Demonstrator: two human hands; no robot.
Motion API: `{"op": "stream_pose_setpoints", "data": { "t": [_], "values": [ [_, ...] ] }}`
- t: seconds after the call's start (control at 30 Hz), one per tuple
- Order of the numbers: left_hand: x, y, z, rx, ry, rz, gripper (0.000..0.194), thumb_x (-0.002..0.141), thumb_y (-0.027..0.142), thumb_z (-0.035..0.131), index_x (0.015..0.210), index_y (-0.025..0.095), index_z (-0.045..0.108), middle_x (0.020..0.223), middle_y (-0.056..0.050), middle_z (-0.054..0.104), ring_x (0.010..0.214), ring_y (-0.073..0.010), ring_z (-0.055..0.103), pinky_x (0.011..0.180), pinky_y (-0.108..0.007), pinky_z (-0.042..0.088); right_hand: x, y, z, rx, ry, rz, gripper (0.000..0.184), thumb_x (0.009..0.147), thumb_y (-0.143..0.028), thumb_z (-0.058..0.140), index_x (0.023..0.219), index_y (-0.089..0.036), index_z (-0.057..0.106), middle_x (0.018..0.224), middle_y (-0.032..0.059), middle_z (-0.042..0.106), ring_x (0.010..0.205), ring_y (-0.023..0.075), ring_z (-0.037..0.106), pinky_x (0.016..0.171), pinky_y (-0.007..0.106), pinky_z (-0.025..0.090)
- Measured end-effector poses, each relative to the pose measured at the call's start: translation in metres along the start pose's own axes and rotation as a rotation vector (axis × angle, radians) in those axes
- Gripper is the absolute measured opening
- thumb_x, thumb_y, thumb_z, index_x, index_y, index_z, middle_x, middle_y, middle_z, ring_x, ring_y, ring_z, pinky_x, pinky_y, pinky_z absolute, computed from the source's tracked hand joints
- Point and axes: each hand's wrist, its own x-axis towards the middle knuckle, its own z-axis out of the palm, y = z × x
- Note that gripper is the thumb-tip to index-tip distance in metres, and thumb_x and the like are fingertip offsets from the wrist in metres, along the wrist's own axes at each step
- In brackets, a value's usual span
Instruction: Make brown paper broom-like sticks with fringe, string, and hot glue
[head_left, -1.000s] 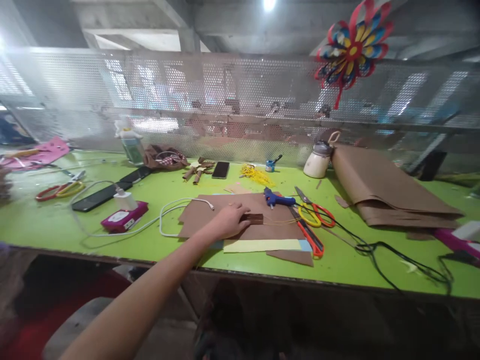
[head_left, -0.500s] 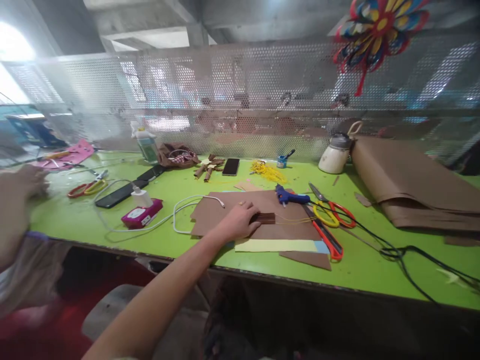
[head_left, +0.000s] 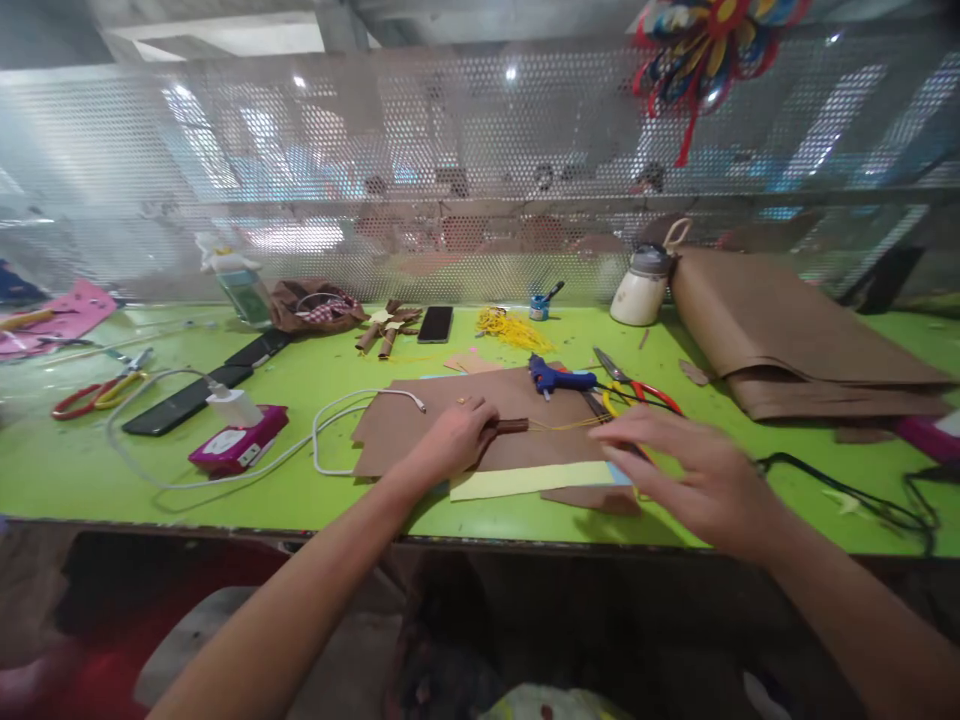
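Narrow brown paper piece (head_left: 514, 426) lies under the fingers of the left hand (head_left: 461, 440), which are curled round its near end, the other end poking out toward the right hand (head_left: 697, 475). That right hand is spread, thumb apart from the fingers, over the counter (head_left: 300, 510), with nothing visible in its grasp. Thin yellow strands (head_left: 562, 427) run between the hands. Beneath the left hand is a flat brown sheet (head_left: 420, 410); a pale yellow strip (head_left: 532, 481) lies along its near edge, between the hands. A blue glue gun (head_left: 559, 379) sits beyond that gap, and scissors (head_left: 613, 366) lie just past the right hand, partly hidden by it. Left of the left hand are a white cable (head_left: 319, 440) and a purple power block (head_left: 244, 445).
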Motion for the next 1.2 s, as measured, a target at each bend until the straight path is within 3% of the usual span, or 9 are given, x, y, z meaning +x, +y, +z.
{"op": "stream_pose_setpoints", "data": {
  "t": [0.17, 0.3, 0.43, 0.57, 0.67, 0.77, 0.83, 1.0, 1.2],
  "values": [
    [0.0, 0.0, -0.002, -0.052, 0.014, -0.062, 0.017, 0.091, 0.027, 0.045, 0.097, 0.017, 0.057, 0.094, -0.009, 0.064, 0.083, -0.0211, 0.059, 0.073, -0.031, 0.045, 0.008, 0.014, 0.045, -0.193, -0.382, -0.075, 0.019, 0.092, -0.025, 0.049, 0.088, -0.015, 0.065, 0.089, 0.0098, 0.063, 0.087, 0.0214, 0.056, 0.075, 0.033, 0.046],
    [-0.002, 0.002, -0.007, -0.056, -0.009, -0.126, 0.018, 0.091, 0.029, 0.045, 0.101, 0.018, 0.056, 0.093, -0.007, 0.067, 0.08, -0.0215, 0.062, 0.069, -0.03, 0.045, 0.021, 0.016, 0.062, -0.439, -0.511, -0.144, 0.023, 0.085, -0.034, 0.059, 0.094, -0.013, 0.063, 0.093, 0.0135, 0.062, 0.093, 0.027, 0.055, 0.082, 0.039, 0.044],
    [-0.001, 0.0, -0.012, -0.046, -0.039, -0.143, 0.021, 0.091, 0.03, 0.046, 0.105, 0.019, 0.056, 0.092, -0.007, 0.069, 0.081, -0.0234, 0.064, 0.07, -0.031, 0.046, 0.034, 0.013, 0.063, -0.522, -0.57, -0.205, 0.035, 0.08, -0.037, 0.064, 0.1, -0.009, 0.061, 0.095, 0.0164, 0.064, 0.094, 0.0298, 0.057, 0.082, 0.039, 0.044],
    [0.0, -0.005, -0.02, -0.1, -0.068, -0.102, 0.029, 0.09, 0.028, 0.047, 0.117, 0.02, 0.055, 0.109, -0.007, 0.068, 0.093, -0.0227, 0.064, 0.079, -0.031, 0.047, 0.045, 0.008, 0.062, -0.546, -0.654, -0.231, 0.03, 0.079, -0.032, 0.065, 0.095, -0.007, 0.065, 0.09, 0.0172, 0.066, 0.082, 0.0271, 0.062, 0.074, 0.035, 0.046],
    [-0.001, -0.006, -0.026, -0.104, -0.107, -0.038, 0.036, 0.089, 0.027, 0.047, 0.124, 0.02, 0.053, 0.118, -0.008, 0.065, 0.097, -0.0215, 0.063, 0.081, -0.029, 0.046, 0.048, 0.009, 0.065, -0.576, -0.671, -0.132, 0.025, 0.075, -0.027, 0.068, 0.091, -0.008, 0.067, 0.088, 0.0167, 0.068, 0.078, 0.0267, 0.064, 0.069, 0.033, 0.046],
    [-0.001, -0.008, -0.03, -0.064, -0.15, 0.005, 0.033, 0.087, 0.025, 0.048, 0.118, 0.019, 0.059, 0.111, -0.008, 0.068, 0.093, -0.0215, 0.063, 0.079, -0.028, 0.046, 0.05, 0.019, 0.067, -0.608, -0.631, -0.006, 0.016, 0.081, -0.019, 0.058, 0.088, -0.011, 0.07, 0.086, 0.0156, 0.07, 0.08, 0.0266, 0.065, 0.068, 0.032, 0.045],
    [0.001, -0.01, -0.032, -0.055, -0.184, 0.0, 0.031, 0.086, 0.023, 0.048, 0.113, 0.019, 0.063, 0.107, -0.007, 0.069, 0.092, -0.0209, 0.063, 0.078, -0.027, 0.045, 0.051, 0.026, 0.068, -0.623, -0.614, 0.037, 0.022, 0.085, -0.014, 0.049, 0.085, -0.013, 0.071, 0.08, 0.0143, 0.071, 0.078, 0.0254, 0.066, 0.067, 0.031, 0.044],
    [0.013, -0.019, -0.044, -0.047, -0.259, 0.0, 0.028, 0.079, 0.02, 0.051, 0.102, 0.019, 0.068, 0.098, -0.006, 0.071, 0.084, -0.019, 0.062, 0.071, -0.025, 0.044, 0.054, 0.027, 0.062, -0.603, -0.617, 0.047, 0.032, 0.091, -0.023, 0.043, 0.084, -0.016, 0.073, 0.081, 0.0126, 0.072, 0.078, 0.0229, 0.067, 0.068, 0.029, 0.044],
    [0.016, -0.013, -0.049, -0.08, -0.3, 0.016, 0.034, 0.079, 0.017, 0.047, 0.106, 0.022, 0.068, 0.1, -0.005, 0.071, 0.084, -0.0181, 0.062, 0.07, -0.024, 0.043, 0.068, 0.029, 0.054, -0.531, -0.693, 0.172, 0.035, 0.092, -0.03, 0.041, 0.092, -0.018, 0.074, 0.09, 0.0131, 0.073, 0.084, 0.0229, 0.068, 0.07, 0.027, 0.043]
  ]
}}
